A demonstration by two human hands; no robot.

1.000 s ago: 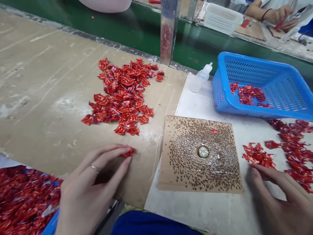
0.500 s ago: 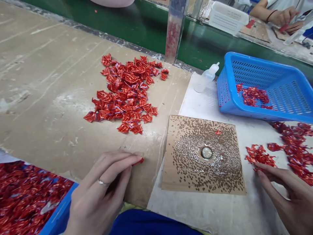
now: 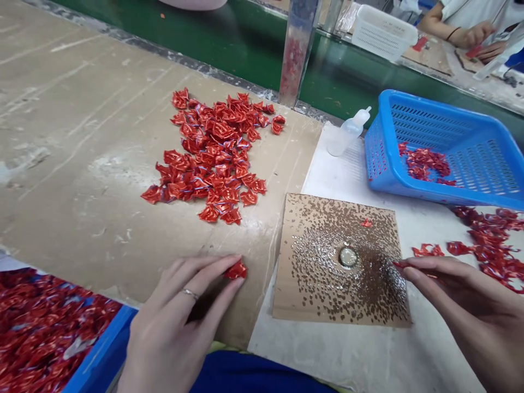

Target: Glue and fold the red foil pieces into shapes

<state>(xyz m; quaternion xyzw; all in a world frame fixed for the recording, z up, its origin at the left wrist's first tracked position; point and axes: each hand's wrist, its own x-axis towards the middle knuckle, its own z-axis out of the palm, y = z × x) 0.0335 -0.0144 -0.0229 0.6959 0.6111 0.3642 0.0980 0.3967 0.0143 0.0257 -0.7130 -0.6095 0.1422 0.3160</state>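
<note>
Careful: right hand (image 3: 458,300) pinches a red foil piece (image 3: 403,264) over the glistening cardboard square (image 3: 282,305), left hand (image 3: 176,322) pinches a second foil piece (image 3: 236,270) on the surface (image 3: 82,136); slack grip risks foil dropping and sticking.

Basket (image 3: 429,117) behind-R of cardbd (image 3: 311,311) (foil bits (image 3: 423,162) inside).

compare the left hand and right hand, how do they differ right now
The left hand wears a ring, while the right hand shows none. The left hand pinches a crumpled red foil piece above the tan bench top, while the right hand holds a thin red strip at the edge of the speckled cardboard square. Both hands are bare, and each holds something red.
</note>
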